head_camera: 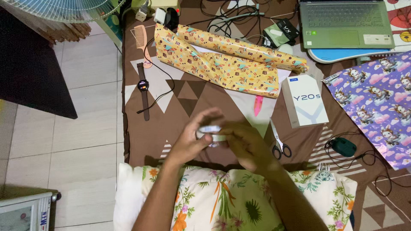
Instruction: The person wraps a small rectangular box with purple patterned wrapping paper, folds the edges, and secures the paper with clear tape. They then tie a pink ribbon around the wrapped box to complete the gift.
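Observation:
My left hand (pixel 190 139) and my right hand (pixel 246 143) meet above a brown patterned mat (pixel 141 141), both holding a small roll of clear tape (pixel 210 132) between the fingers. The fingertips of my right hand press on the roll's edge. Beyond the hands lies a sheet of yellow patterned wrapping paper (pixel 222 60), partly rolled. A white phone box (pixel 304 102) sits to the right of it, and a pair of scissors (pixel 278 143) lies shut just right of my right hand. A pink cutter (pixel 258 105) lies between the paper and my hands.
A floral pillow (pixel 222 201) lies under my forearms. A wristwatch (pixel 143 87) and a comb (pixel 140 38) are at the left, purple patterned paper (pixel 381 102) at the right, a laptop (pixel 344 23) at the back right, a dark mouse (pixel 343 146) with cable, a fan (pixel 64 8) at top left.

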